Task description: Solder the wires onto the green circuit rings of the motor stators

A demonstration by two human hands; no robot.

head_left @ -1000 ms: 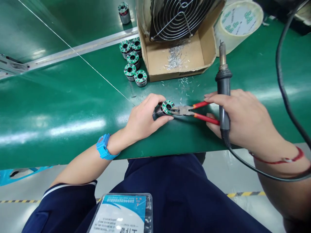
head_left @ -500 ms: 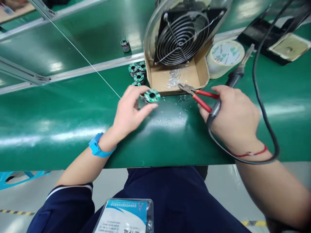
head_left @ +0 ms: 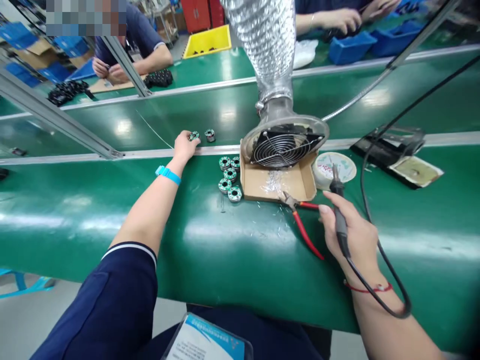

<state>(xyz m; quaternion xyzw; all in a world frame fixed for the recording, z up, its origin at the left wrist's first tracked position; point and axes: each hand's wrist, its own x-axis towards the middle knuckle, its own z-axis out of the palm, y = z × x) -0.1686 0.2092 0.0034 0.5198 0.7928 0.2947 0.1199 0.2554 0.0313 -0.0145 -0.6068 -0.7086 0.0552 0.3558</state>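
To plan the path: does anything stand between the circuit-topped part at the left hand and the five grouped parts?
Yes: the pale metal rail runs between the circuit-topped part at the left hand and the five grouped parts. The lone part stands just right, off the direct line.

Round green-topped part (head_left: pixel 194 135), soldering iron (head_left: pixel 340 225) and red-handled pliers (head_left: pixel 304 235), all in one shot

So the part's upright in the left hand's (head_left: pixel 185 146) fingers, partly hidden, just beyond the metal rail. Iron's slim and black, tip pointing up and away, gripped in the right hand (head_left: pixel 354 237). Pliers have their handles splayed wide, one ending at that hand's thumb, head by the carton's (head_left: pixel 258 189) front edge.
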